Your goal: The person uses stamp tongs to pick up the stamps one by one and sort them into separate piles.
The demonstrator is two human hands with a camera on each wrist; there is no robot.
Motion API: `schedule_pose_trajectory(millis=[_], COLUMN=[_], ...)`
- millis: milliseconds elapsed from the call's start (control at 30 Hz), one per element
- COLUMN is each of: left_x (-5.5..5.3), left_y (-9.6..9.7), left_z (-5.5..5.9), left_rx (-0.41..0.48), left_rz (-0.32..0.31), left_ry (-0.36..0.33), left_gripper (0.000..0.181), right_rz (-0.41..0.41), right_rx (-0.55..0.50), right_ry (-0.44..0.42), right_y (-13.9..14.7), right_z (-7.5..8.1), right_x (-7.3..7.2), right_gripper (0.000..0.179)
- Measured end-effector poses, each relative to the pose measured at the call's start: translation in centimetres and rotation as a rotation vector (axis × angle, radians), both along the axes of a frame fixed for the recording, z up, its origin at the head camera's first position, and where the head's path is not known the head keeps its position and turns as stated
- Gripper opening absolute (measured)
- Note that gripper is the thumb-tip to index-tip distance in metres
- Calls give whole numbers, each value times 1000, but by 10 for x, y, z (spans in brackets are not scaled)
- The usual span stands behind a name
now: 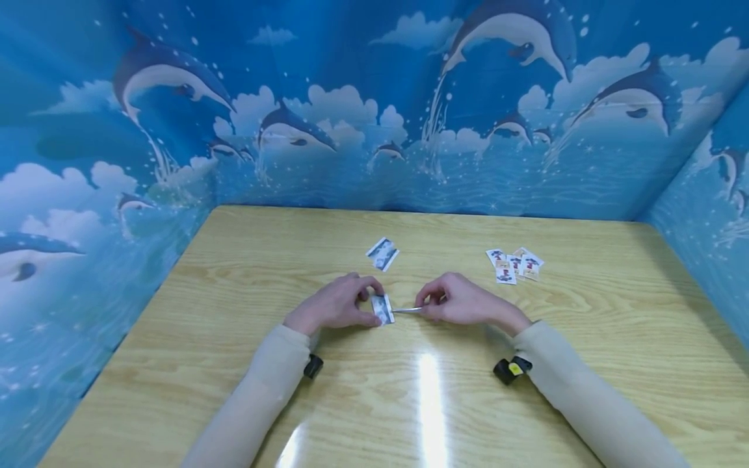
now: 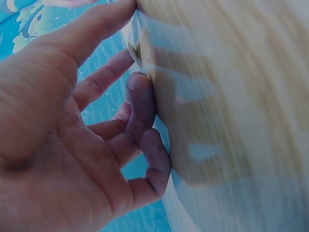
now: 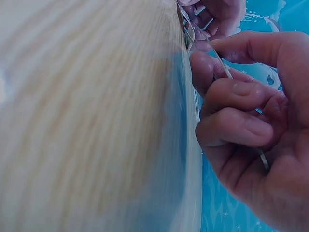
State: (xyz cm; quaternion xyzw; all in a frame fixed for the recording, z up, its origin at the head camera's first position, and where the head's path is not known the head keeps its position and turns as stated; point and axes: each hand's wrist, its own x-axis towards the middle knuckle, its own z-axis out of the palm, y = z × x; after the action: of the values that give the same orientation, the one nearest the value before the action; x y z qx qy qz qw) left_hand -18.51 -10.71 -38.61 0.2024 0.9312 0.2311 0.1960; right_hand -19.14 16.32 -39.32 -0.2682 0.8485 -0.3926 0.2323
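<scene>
Thumb and forefinger of my left hand [image 1: 341, 302] hold a small blue-and-white printed card [image 1: 383, 310] by opposite edges, flat on the table or nearly so. From the left wrist view, the other fingers [image 2: 140, 104] curl loosely beside the tabletop, and the card is mostly hidden. My right hand [image 1: 462, 299] pinches a thin silvery metal tool [image 1: 407, 310], whose tip reaches the card's right edge. In the right wrist view the tool's shaft [image 3: 223, 65] runs between thumb and fingers back into the palm; its exact kind is unclear.
More blue-and-white cards [image 1: 383, 254] lie overlapping behind the left hand. A loose group of several small white cards with coloured pictures [image 1: 516, 264] lies behind the right hand. The wooden table [image 1: 281, 244] ends at a dolphin-printed backdrop [image 1: 363, 175].
</scene>
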Motion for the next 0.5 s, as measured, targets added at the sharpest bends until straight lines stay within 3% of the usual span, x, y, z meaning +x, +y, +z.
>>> schedule_pose_trajectory(millis=[500], left_x=[1], left_y=[-1], left_z=[1], left_rx=[4], left_rz=[-14], left_ry=[7], left_gripper=[46], right_rz=[19], right_rx=[-20], right_ry=[18], right_y=[-6], right_z=[-1], right_x=[1], right_gripper=[12])
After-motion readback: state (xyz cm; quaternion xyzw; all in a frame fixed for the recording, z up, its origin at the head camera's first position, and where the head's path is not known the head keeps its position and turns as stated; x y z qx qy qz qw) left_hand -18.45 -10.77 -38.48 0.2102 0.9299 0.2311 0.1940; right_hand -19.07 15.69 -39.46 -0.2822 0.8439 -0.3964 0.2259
